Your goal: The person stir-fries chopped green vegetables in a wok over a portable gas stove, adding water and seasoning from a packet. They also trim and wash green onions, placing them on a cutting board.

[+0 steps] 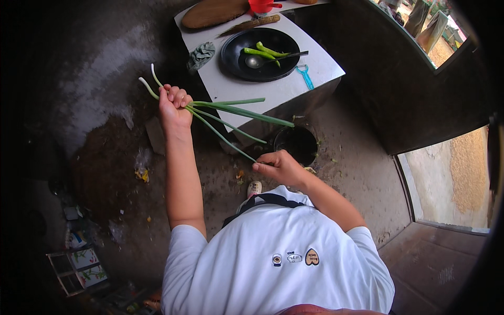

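My left hand (175, 103) is closed around green onions (244, 112). Their white ends poke out to the upper left, and the green leaves fan out to the right. Between the thumb and fingers of my right hand (279, 166) is the tip of the lowest leaf. In front of me on a white-topped counter (232, 106) rests a black wok (236, 67). Several green peppers (260, 53) and a metal ladle (255, 61) lie in it. A blue peeler (305, 76) is to the right of the wok.
A dark bucket (295, 143) stands on the littered floor below the counter. A crumpled cloth (201, 55) hangs at the counter's left edge. Behind the wok are a brush (252, 25), a round wooden board (214, 13) and a red dipper (260, 5). A doorway (445, 181) opens at the right.
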Available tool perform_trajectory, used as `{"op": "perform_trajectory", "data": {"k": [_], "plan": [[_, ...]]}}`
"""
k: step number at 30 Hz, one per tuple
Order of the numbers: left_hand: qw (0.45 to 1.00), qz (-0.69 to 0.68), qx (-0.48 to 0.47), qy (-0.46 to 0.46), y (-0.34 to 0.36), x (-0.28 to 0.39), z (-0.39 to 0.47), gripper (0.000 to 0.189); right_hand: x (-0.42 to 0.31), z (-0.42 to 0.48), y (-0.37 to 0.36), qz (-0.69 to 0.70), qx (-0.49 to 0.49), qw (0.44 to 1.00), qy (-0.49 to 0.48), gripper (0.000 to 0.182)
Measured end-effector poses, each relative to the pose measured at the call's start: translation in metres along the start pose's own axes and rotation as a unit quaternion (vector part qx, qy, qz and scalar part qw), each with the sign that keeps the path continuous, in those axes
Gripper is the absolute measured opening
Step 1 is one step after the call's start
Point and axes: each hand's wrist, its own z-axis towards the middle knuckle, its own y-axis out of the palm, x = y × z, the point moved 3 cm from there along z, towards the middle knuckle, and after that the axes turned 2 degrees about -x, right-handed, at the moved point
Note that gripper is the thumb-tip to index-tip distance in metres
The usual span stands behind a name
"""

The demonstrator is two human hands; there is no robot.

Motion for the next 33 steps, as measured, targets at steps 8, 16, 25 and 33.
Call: {"op": "perform_trajectory", "data": {"k": [8, 16, 25, 33], "plan": [[0.998, 0.015, 0.06, 0.009, 0.0, -0.033, -0.021, 0.026, -0.003, -0.041, -0.05, -0.035, 0.273, 0.942, -0.192, 0.014], [0.966, 0.126, 0.159, 0.157, -0.031, 0.004, -0.047, 0.025, 0.068, -0.066, -0.132, 0.174, 0.475, 0.849, -0.156, 0.022], [0.949, 0.253, 0.162, 0.094, -0.028, -0.028, -0.04, 0.022, 0.197, -0.006, -0.15, -0.235, 0.357, 0.893, 0.142, 0.039], [0.909, 0.399, 0.087, -0.081, -0.065, -0.073, 0.088, 0.014, 0.184, 0.095, -0.194, -0.238, 0.024, 0.95, 0.201, 0.043]]}}
